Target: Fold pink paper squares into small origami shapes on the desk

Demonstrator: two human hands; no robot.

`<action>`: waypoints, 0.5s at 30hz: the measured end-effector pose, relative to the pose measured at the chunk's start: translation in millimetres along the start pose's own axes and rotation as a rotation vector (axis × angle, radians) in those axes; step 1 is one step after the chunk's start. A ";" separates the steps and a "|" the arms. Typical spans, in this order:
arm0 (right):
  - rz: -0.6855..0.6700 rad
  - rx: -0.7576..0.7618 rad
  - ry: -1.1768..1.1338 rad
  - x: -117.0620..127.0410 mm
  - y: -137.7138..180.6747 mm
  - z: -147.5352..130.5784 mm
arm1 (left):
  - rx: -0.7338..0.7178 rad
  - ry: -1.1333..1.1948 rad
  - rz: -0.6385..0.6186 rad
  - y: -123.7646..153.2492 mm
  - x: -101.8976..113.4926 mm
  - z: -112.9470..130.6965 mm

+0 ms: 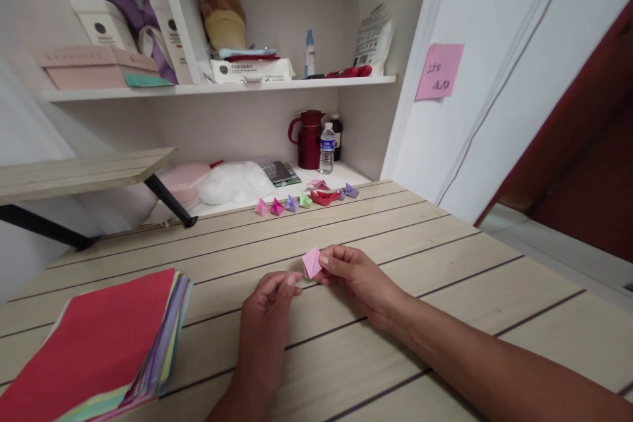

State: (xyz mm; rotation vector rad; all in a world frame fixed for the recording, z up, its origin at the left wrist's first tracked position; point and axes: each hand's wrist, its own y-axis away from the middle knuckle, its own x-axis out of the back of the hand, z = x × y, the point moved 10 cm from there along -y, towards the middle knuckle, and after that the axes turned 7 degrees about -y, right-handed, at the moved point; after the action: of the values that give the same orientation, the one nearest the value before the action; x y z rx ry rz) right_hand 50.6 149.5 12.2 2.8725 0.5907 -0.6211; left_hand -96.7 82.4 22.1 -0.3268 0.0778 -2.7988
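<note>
A small pink folded paper [311, 263], diamond-shaped with a crease down its face, is held up just above the wooden table. My right hand [349, 271] pinches its right edge between thumb and fingers. Close beside its lower left edge is my left hand [271, 297], with thumb and fingers curled together and nothing visible between them. Farther back stand several small folded paper boats in a row, among them a magenta boat [277, 207], a green boat [304, 200] and a larger red boat [324, 197].
A stack of coloured paper [99, 336], red on top, lies at the left on the wooden table [475, 316]. A small raised shelf [84, 171] stands behind it. On the cabinet ledge are a white plastic bag [237, 181], a red jug [310, 140] and a water bottle [327, 150].
</note>
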 end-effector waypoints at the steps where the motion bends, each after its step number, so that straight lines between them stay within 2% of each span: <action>1: -0.002 0.006 0.006 -0.3 0.1 -0.2 | -0.013 0.003 -0.008 -0.1 -0.8 1.1; 10: 0.018 0.023 0.018 0.2 1.1 -2.3 | -0.029 0.021 -0.043 -3.6 -5.7 0.3; 15: 0.038 0.032 0.020 3.3 -0.1 -1.1 | 0.009 -0.020 0.036 -2.1 1.5 -3.5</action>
State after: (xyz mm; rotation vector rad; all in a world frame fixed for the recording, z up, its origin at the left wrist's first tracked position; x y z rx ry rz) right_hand 53.8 151.0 11.8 2.9157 0.5327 -0.6028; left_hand -99.5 83.9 19.2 -0.3471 0.0659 -2.7590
